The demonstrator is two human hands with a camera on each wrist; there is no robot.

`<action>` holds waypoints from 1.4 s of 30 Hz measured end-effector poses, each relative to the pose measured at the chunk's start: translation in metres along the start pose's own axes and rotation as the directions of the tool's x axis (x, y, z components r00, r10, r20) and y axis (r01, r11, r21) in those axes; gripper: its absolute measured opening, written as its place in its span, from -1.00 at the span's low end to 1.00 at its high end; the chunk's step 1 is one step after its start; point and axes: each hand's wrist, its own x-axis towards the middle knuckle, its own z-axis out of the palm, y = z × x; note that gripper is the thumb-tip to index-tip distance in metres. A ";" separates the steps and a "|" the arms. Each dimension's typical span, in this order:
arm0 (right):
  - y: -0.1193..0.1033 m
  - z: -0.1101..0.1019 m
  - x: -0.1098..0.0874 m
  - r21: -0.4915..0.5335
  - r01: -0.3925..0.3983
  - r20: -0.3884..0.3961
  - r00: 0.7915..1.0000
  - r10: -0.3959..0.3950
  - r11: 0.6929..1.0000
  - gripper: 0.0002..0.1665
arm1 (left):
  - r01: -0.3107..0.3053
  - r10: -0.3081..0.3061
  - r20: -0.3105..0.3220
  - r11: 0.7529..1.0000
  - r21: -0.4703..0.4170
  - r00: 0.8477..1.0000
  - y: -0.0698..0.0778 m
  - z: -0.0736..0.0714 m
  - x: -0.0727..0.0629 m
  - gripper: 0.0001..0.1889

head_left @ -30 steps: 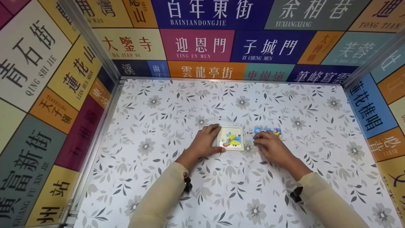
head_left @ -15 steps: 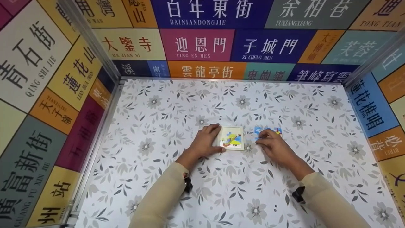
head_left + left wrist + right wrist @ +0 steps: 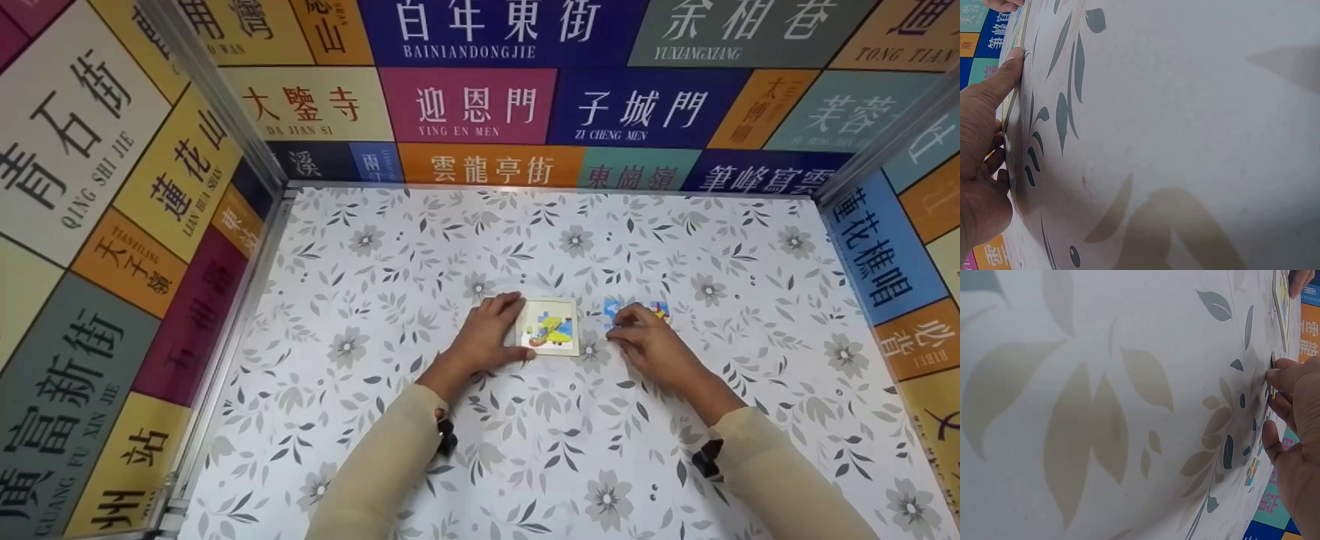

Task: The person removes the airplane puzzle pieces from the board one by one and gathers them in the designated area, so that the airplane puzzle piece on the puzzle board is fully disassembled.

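A small square puzzle tray point(image 3: 568, 306) with a pale frame lies on the tabletop, with a yellow plane picture partly laid inside. My left hand point(image 3: 484, 337) holds the tray by its left side, thumb at the near edge and fingers at the far edge. In the left wrist view the thumb point(image 3: 1008, 76) presses on the tray's thin rim. To the right, my right hand point(image 3: 649, 345) pinches a small thin puzzle piece point(image 3: 1274, 395), mostly hidden by the fingertips. Beneath and beyond that hand lie blue puzzle pieces point(image 3: 612, 306) with red and yellow parts.
A white floral cloth point(image 3: 525, 450) covers the table. Printed panels with street names point(image 3: 465, 105) stand along the back and both sides. Dark devices point(image 3: 707, 459) are strapped at both wrists, by the beige sleeves.
My right hand has shifted slightly right, away from the tray, over the blue pieces, and its fingers have closed together somewhat. My left hand and the tray stay in place.
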 end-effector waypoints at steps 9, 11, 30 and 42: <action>0.000 -0.002 0.001 0.015 -0.026 0.023 0.999 0.026 1.000 -0.74 | 0.005 -0.005 -0.002 1.000 0.011 1.000 0.001 -0.001 0.000 0.04; 0.000 -0.003 0.001 0.008 -0.024 0.027 0.999 0.023 1.000 -0.74 | 0.006 -0.006 -0.003 1.000 0.012 1.000 0.001 -0.001 0.000 0.04; 0.003 -0.001 0.002 -0.123 0.083 0.010 0.997 -0.082 0.989 -0.75 | 0.014 -0.014 0.003 1.000 0.020 1.000 0.001 0.001 0.000 0.04; 0.001 -0.003 0.002 -0.117 0.079 0.014 0.997 -0.078 0.990 -0.73 | -0.004 0.004 -0.008 1.000 0.015 1.000 0.000 0.001 0.000 0.05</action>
